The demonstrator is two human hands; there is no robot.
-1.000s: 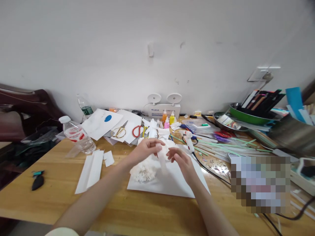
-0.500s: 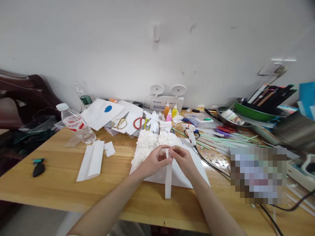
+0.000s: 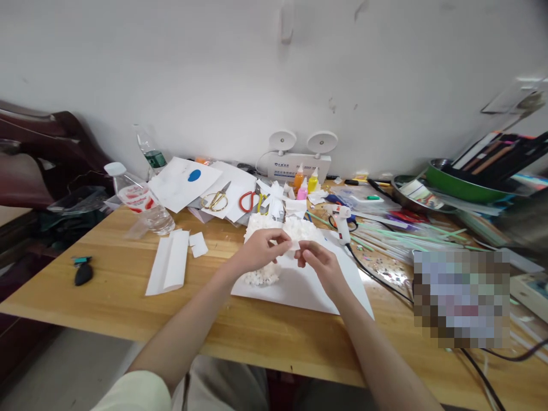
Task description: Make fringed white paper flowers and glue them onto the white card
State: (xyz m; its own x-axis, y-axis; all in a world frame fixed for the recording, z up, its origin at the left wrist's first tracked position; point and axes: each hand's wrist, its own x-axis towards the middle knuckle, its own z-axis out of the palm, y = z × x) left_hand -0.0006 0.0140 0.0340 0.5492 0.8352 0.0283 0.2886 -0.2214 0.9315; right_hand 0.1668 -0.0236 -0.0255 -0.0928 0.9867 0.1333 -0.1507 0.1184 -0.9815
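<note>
My left hand (image 3: 266, 249) pinches a small piece of white paper (image 3: 294, 245) between thumb and fingers. On the other side of that piece, my right hand (image 3: 317, 260) has its fingertips closed on its edge. Both hands are held above a white sheet (image 3: 299, 288) that lies on the wooden table. Fluffy white clumps (image 3: 261, 275) cover the left and back parts of the sheet, partly hidden by my left hand. A white glue gun (image 3: 341, 222) stands just behind the sheet's right side.
Folded white paper (image 3: 168, 262) and a water bottle (image 3: 143, 202) are at the left. Gold scissors (image 3: 216, 198), red-handled scissors (image 3: 247, 202) and small paint bottles (image 3: 302, 189) sit at the back. Straws (image 3: 385, 242) and a black cable (image 3: 379, 283) lie right.
The long white strip that hung down between my hands no longer hangs there; only a small piece shows at the fingertips. The view has tilted down and shifted slightly left.
</note>
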